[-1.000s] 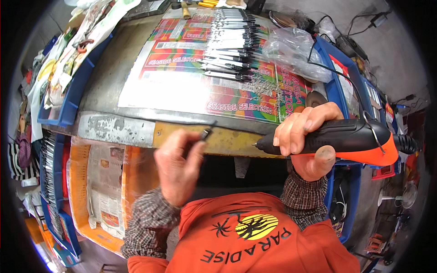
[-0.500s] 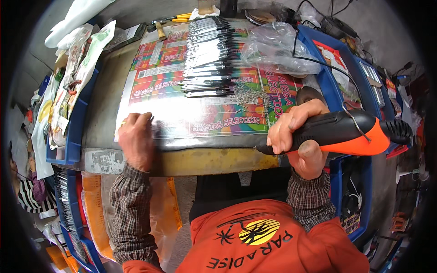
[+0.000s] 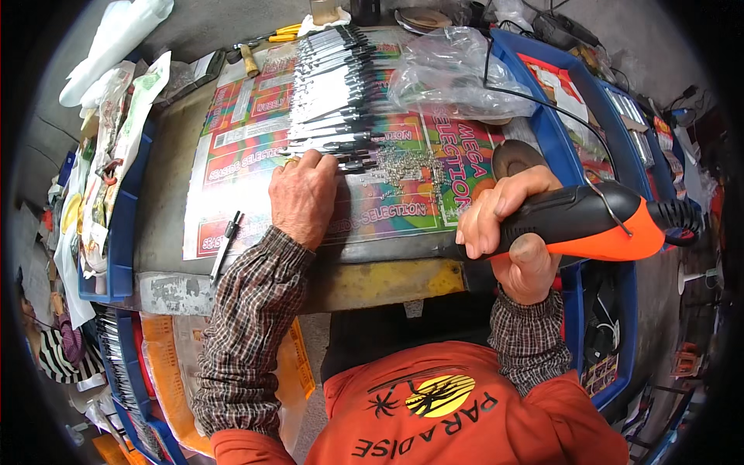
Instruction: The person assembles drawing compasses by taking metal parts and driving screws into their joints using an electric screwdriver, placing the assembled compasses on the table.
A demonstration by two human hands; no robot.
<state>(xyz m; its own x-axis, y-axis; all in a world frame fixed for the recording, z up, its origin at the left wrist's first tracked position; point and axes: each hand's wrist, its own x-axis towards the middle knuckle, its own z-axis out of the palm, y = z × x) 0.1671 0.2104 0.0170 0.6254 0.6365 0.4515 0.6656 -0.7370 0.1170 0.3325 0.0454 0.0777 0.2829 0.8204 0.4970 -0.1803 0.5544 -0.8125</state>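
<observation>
A long row of black-and-silver pens [image 3: 329,93] lies side by side on the printed colourful sheet [image 3: 232,167]. At the row's near end, my left hand [image 3: 304,198] is closed with its fingertips on a pen; the fingertips are partly hidden. A single pen [image 3: 225,246] lies apart, at the sheet's near left corner. My right hand [image 3: 511,229] grips a black-and-orange electric screwdriver [image 3: 577,221] with a wire hanging loop, held level over the table's near edge and pointing left. Tiny metallic pieces [image 3: 411,170] lie scattered on the sheet to the right of the pens.
A clear plastic bag [image 3: 457,77] sits at the back right, beside blue trays [image 3: 535,85] along the right. Another blue bin [image 3: 120,256] with packaging stands at the left. A dark cable [image 3: 542,101] runs over the right trays. A wooden-handled tool [image 3: 249,60] lies at the back.
My left hand has moved from the sheet's left side right and away to the pens. A single pen now shows lying where it was. My right hand keeps hold of the screwdriver.
</observation>
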